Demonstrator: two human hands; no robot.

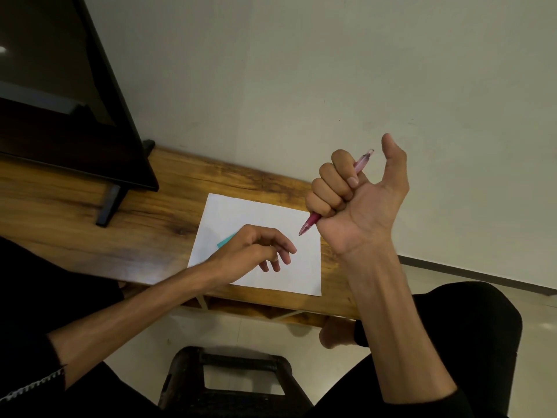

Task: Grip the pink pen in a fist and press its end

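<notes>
**Fist grip on pen, held up off the sheet**

Gripped in a fist: right hand has four fingers curled round the pink pen, thumb sticking up free, not on the barrel. Palm faces the camera, wrist raised above the table's right end. Pen tip points down-left toward the white paper, but sits clear of it, no contact. Clicker end pokes out past the index finger.

Left hand hovers or rests over the paper's middle, fingers loosely bent, nothing plainly pinched. A teal item peeks from under it on the sheet.

Doing it well, imo: a fist hold gives poor tip control. Better to roll the barrel into a thumb/index/middle pinch near the tip before lowering, w/ left hand flat on the sheet so it won't slide; paper lies skewed, its near right corner at the table's front edge.

Hard to tell:
- Teal thing mostly covered by the left hand; cap, marker or paper scrap, can't say.
- Whether left fingertips touch the paper: unclear.
- Pen's mid-barrel hidden inside the fist; tip out or retracted too small to judge.
- Dark screen at the table's far left is cut off by the frame.
- Stool below partly hidden.
</notes>
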